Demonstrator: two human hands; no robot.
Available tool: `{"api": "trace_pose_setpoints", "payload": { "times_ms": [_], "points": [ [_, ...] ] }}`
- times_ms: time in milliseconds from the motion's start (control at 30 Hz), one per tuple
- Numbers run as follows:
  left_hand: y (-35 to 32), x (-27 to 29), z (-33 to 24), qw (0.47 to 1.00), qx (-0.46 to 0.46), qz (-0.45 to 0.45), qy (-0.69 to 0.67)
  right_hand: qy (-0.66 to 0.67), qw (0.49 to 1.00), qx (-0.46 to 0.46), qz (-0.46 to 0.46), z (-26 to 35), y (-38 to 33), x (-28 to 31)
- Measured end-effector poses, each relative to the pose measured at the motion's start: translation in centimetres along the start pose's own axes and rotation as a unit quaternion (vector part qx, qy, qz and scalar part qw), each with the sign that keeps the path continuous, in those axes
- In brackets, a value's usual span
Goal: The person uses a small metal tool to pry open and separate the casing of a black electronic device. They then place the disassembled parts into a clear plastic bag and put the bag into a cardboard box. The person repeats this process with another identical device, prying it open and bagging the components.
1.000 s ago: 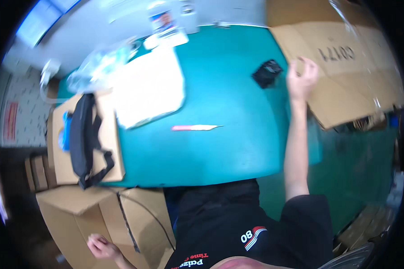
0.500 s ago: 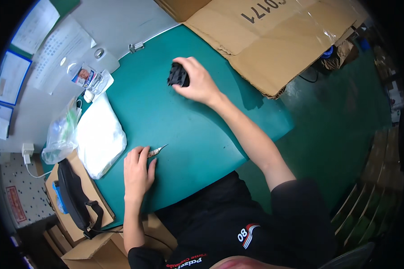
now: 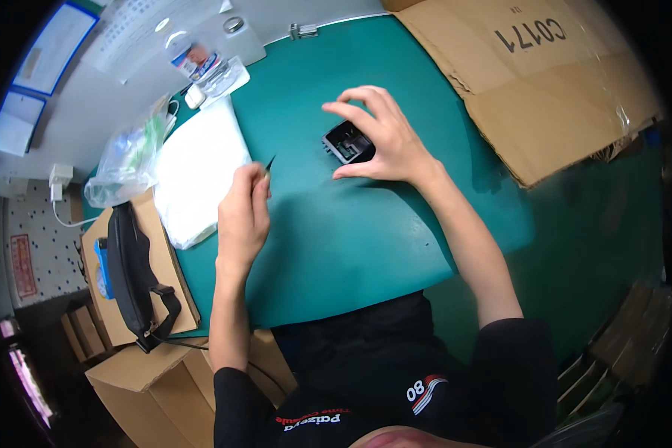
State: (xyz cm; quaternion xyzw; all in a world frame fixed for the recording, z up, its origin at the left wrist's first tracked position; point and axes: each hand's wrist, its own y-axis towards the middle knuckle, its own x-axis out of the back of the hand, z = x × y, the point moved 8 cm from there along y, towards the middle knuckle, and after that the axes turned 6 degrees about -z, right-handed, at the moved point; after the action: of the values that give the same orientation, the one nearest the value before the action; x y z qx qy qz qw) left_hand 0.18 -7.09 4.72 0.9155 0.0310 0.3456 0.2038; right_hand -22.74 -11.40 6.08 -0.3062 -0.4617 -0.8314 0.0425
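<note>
Now that the left hand [image 3: 244, 210] clamps its fingers on the newly lifted pointed tool [image 3: 270, 162], the right hand [image 3: 396, 143] spreads its fingers around the black box [image 3: 343, 144], between the worktop's [image 3: 351, 254] far and near edges, both seemingly within working reach.

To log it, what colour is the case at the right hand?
The case is black; head view shows it best.

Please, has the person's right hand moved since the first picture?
Yes: the bare right hand moved left, away from the large brown cardboard flap, and now curves around the open black rectangular case.
</note>
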Motion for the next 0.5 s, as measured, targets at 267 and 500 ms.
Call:
{"api": "trace_pose_setpoints", "payload": {
  "times_ms": [267,500],
  "points": [
    [0.9,-0.2,0.5,0.997,-0.068,-0.022,0.018,0.059,0.995,-0.079,0.030,1.1,-0.9,-3.2],
    [0.6,-0.2,1.5,0.995,-0.083,-0.030,0.036,0.061,0.987,-0.130,0.069,1.6,-1.6,-5.6]
  ]
}}
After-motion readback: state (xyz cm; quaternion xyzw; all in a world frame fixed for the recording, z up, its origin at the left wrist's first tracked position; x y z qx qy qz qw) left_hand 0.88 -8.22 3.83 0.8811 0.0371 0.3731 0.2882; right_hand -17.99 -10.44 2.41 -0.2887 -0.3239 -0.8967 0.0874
